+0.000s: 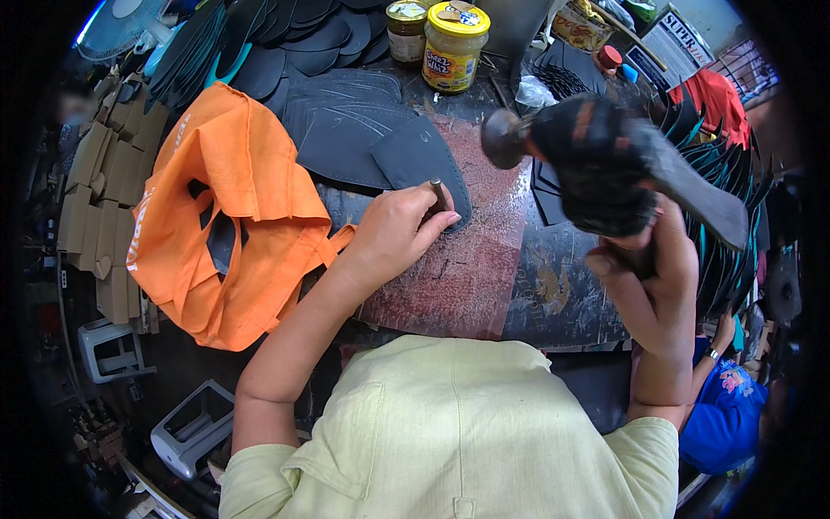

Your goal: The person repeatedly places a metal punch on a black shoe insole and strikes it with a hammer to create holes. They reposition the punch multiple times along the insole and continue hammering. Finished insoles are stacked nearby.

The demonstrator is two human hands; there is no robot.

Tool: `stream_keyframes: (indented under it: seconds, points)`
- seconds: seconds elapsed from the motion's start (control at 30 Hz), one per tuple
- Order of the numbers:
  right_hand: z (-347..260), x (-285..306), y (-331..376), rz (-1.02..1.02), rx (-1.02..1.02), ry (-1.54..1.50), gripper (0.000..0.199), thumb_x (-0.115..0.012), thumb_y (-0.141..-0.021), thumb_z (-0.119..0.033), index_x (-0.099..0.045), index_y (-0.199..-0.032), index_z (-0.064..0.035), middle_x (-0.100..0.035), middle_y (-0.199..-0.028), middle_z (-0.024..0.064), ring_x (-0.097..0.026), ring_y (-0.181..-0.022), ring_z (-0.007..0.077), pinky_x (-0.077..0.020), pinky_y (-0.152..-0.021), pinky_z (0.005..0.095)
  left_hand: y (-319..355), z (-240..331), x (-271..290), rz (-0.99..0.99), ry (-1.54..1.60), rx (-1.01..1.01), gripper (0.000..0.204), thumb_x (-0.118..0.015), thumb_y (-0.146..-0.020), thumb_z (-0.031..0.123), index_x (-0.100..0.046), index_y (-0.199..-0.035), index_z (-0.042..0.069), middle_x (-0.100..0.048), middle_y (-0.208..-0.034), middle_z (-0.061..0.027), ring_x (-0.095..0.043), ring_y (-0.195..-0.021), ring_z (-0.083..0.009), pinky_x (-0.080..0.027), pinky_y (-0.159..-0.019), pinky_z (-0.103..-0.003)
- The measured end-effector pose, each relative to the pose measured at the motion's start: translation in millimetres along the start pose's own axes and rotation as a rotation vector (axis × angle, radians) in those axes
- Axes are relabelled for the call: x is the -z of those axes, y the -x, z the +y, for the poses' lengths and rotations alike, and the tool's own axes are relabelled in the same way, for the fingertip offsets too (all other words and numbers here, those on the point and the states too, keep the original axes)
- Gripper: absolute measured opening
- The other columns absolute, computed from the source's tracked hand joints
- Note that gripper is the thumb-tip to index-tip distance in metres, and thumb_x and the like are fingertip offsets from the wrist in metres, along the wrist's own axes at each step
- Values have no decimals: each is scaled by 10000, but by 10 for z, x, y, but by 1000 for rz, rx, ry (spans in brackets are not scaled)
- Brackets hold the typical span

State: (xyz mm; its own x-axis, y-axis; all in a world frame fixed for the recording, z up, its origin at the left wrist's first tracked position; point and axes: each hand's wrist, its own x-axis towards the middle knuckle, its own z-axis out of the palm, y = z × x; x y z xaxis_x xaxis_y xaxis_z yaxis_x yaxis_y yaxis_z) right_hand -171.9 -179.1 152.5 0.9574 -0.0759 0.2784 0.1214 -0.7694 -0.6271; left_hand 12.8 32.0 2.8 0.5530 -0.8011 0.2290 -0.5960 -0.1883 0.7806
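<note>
Grey rubber sole (424, 164) is laid near the middle of the counter (562, 285), its lower end on a reddish board (467, 277), and a short metal punch (439, 194) is held upright on it, pinched in the closed grip of the left hand (393, 232). A hammer (596, 169) is gripped in a full fist by the right hand (661, 259) and is raised above the counter's right side, blurred. An orange bag (233, 208) is spread over the left edge, two yellow-lidded jars (437, 39) stand at the far edge, and dark soles (303, 39) are stacked behind.
</note>
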Motion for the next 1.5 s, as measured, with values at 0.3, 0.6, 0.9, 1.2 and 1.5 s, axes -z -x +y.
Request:
stream_keyframes:
  seconds: [0.3, 0.6, 0.9, 1.2, 1.5]
  points:
    - [229, -319, 118, -295, -130, 150, 536, -776, -873, -99, -530, -1346, -47, -699, -1017, 198, -706, -917, 430, -558, -777, 459, 46, 97, -38, 38, -263, -206, 165, -727, -934, 179, -668, -1015, 47, -708, -914, -134, -697, -861, -347, -551, -740, -448]
    - [1001, -532, 285, -13, -197, 336, 496, -808, -844, -159, -621, -1290, -49, -674, -1070, 177, -675, -959, 410, -544, -803, 456, -378, 7, 341, 25, -306, -257, 143, -687, -935, 152, -676, -945, 9, -696, -1296, -175, -643, -1232, -336, -496, -1020, -455]
    - [865, -353, 130, 31, -138, 240, 576, -828, -836, -156, -615, -1352, -16, -645, -1187, 190, -624, -1109, 392, -505, -963, 441, -537, 199, 309, -462, -596, -173, 222, -764, -861, 164, -761, -1059, 63, -679, -1326, -90, -504, -1409, -280, -249, -1242, -627]
    - [-464, -984, -387, -226, 641, -459, 398, -696, -978, -241, -646, -1305, -20, -637, -1319, 181, -609, -1246, 361, -462, -1081, 486, -721, 194, 262, -381, -834, -289, 204, -814, -767, 166, -784, -965, 126, -669, -1067, -62, -577, -1163, -281, -408, -1055, -550]
    - [-1054, -1902, -445, -439, 751, -611, 240, -678, -967, -239, -631, -977, -3, -588, -969, 152, -605, -972, 349, -495, -848, 471, -1314, 104, 347, 393, -432, -83, 222, -796, -854, 189, -689, -858, -7, -654, -952, -147, -669, -862, -350, -535, -750, -428]
